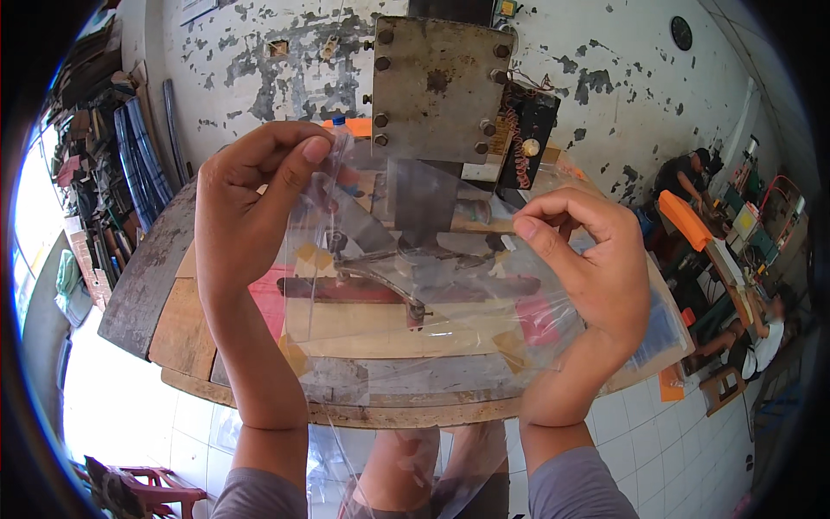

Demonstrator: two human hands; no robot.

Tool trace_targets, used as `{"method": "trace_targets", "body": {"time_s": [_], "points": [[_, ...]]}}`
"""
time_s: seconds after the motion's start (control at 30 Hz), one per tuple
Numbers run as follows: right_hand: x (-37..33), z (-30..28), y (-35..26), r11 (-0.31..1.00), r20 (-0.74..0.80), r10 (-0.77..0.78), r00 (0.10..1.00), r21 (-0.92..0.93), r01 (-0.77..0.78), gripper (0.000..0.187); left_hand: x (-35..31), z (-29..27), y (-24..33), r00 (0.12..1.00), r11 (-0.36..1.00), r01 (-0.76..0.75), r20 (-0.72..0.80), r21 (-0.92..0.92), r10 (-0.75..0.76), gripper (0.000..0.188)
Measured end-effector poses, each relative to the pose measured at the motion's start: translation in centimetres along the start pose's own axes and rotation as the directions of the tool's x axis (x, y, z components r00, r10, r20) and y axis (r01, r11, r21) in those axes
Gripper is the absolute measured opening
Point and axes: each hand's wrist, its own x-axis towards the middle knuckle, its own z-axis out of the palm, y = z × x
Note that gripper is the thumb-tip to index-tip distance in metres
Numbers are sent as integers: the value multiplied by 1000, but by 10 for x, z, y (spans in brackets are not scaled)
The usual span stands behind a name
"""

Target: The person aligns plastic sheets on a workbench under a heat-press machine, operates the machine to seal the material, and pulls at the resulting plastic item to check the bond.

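Observation:
A clear plastic sheet hangs stretched between my hands over the work table. My left hand pinches its upper left edge between thumb and fingers, higher than the right. My right hand pinches the upper right corner. Through the film I see a dark red bar, a curved metal part and a pale wooden board, with pinkish-red patches at both sides. Whether the film is one layer or a bag, I cannot tell.
A machine with a bolted metal plate stands behind the sheet, a dark control box with a coiled cord beside it. A blue-capped bottle is behind my left hand. A red stool stands lower left. Two people sit at the right.

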Motion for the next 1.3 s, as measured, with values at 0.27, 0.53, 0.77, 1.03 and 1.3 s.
{"method": "trace_targets", "body": {"time_s": [0.27,0.53,0.77,1.03,1.3], "points": [[1,1,-1,1000,27,4,1000,-3,-4,6,2,-3,-5,1000,1000,10,7,-10,-10,24],[1,5,-2,1000,11,17,1000,-18,-17,9,3,-10,3,998,999,48,53,-20,-47,19],[1,5,-3,1000,20,4,1000,-12,-4,11,2,-10,0,998,995,44,48,-93,-40,20],[-1,-4,-4,1000,56,23,998,4,-23,12,1,-7,-1,999,999,46,14,-23,-46,22],[-7,-24,0,989,117,-60,991,-131,75,13,3,-17,-12,998,995,7,-70,96,0,23]]}}
